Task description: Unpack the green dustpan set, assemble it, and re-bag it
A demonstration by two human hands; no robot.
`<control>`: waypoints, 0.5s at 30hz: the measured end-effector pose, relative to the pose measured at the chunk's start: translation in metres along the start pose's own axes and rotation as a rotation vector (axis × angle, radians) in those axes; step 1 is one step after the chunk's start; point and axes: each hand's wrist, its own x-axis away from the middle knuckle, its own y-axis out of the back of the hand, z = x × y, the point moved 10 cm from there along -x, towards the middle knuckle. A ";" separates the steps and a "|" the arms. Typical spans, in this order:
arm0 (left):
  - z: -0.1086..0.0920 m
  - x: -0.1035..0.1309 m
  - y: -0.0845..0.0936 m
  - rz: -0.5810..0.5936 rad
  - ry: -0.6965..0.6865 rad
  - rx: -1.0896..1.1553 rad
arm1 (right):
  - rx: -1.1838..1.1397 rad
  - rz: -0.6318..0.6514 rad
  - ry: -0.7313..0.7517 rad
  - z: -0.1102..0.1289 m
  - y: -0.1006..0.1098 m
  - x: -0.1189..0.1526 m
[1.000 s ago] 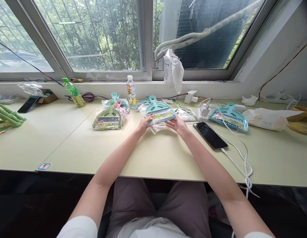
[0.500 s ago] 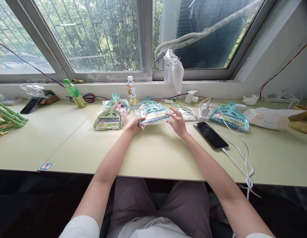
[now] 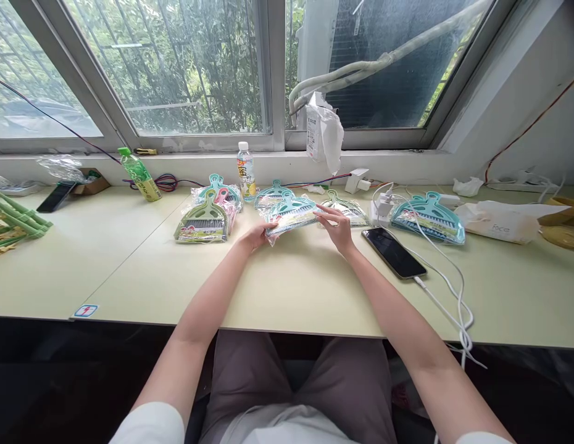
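Observation:
Between my two hands is a blue dustpan-and-brush set (image 3: 292,216) in a clear plastic wrapper, its near edge tipped up off the table. My left hand (image 3: 258,235) grips its left corner, thumb on top. At the right corner, my right hand (image 3: 336,227) pinches the wrapper between thumb and fingers. Behind it lies another wrapped blue set (image 3: 274,192). To the left, a green wrapped set (image 3: 204,221) lies in front of a blue one (image 3: 216,184) and a pink one. Another green set (image 3: 347,209) is partly hidden behind my right hand.
A phone (image 3: 394,253) with a white charging cable (image 3: 463,308) lies right of my right hand. Further right are a wrapped blue set (image 3: 428,217) and a tissue pack (image 3: 497,222). A drink bottle (image 3: 246,171) and a green bottle (image 3: 139,175) stand near the window wall.
The held dustpan set has shifted slightly right and its near edge tilts more. My right hand's fingers, spread before, have closed on its right corner.

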 end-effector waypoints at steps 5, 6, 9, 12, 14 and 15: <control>0.003 0.003 -0.007 0.069 -0.005 -0.038 | 0.119 0.010 0.065 -0.004 0.003 -0.002; 0.003 0.004 -0.008 0.081 -0.004 -0.039 | 0.154 0.005 0.063 -0.006 0.004 -0.003; 0.004 0.009 -0.017 0.154 0.018 -0.047 | 0.257 -0.005 0.084 -0.009 0.005 -0.003; 0.004 0.013 -0.028 0.209 0.022 -0.058 | 0.315 -0.016 0.145 -0.005 0.006 -0.003; 0.003 0.015 -0.033 0.197 0.005 -0.055 | 0.332 -0.041 0.169 -0.002 0.010 -0.004; 0.004 0.015 -0.035 0.187 0.001 -0.053 | 0.336 -0.064 0.174 -0.001 0.013 -0.004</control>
